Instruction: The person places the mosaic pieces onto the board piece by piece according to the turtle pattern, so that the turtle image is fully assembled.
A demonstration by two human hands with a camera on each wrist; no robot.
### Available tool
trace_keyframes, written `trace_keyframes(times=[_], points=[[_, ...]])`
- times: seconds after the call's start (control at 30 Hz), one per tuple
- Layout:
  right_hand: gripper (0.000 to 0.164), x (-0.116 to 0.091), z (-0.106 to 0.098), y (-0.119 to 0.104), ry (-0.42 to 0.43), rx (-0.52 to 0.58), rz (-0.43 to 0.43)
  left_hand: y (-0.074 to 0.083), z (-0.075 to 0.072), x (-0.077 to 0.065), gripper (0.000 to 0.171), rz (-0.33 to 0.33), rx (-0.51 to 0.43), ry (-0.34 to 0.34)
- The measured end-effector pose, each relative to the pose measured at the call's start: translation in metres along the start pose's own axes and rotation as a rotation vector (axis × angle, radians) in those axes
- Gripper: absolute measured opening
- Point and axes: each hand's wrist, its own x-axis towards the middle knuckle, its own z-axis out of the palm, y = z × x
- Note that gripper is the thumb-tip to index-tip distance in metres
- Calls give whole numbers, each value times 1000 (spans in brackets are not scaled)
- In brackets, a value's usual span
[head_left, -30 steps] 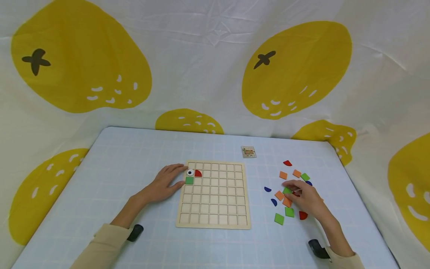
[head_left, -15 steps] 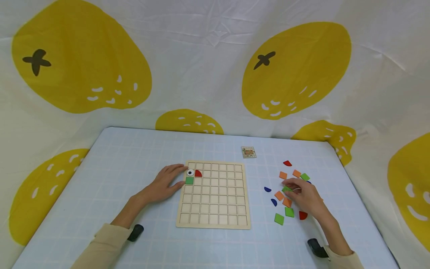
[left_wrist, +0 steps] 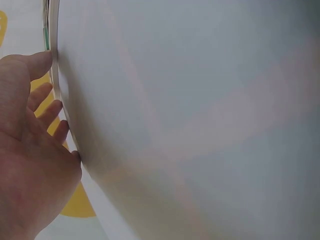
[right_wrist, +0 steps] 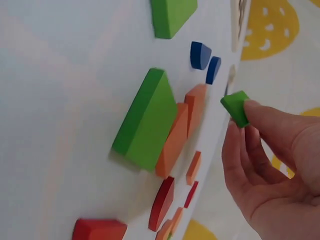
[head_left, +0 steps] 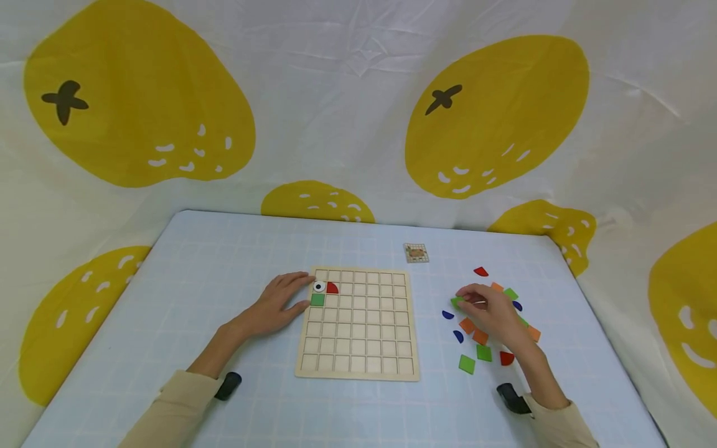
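A pale wooden grid board (head_left: pixel 358 330) lies in the middle of the table. In its upper left cells are a white eye disc (head_left: pixel 318 287), a red quarter-round piece (head_left: pixel 332 288) and a green square (head_left: pixel 317 300). My left hand (head_left: pixel 276 308) rests at the board's left edge, fingers extended, thumb and fingertips touching it; the left wrist view shows this touch too. Over the loose pieces, my right hand (head_left: pixel 493 314) pinches a green square tile (right_wrist: pixel 236 107) between thumb and fingers, lifted off the table in the right wrist view.
Loose tiles lie about the right hand: orange squares (head_left: pixel 480 336), green squares (head_left: pixel 467 364), blue half-rounds (head_left: pixel 458 336) and red quarter-rounds (head_left: pixel 506 358). A small picture card (head_left: pixel 416 252) lies beyond the board's upper right corner. A patterned cloth (head_left: pixel 330 124) hangs behind the table.
My right hand has picked up the green square tile and moved with it to the left and away from me. The left hand stays at the board's edge.
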Motion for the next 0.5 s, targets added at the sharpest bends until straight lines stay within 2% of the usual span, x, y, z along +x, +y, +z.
trace_keyframes(times=[0.17,0.5], points=[[16,11,10,-12,16,-30,-28,0,0,1,57,-3,6,-5],[18,29,27,-36,6,30,-38,2,0,0,56,-6,-2,1]])
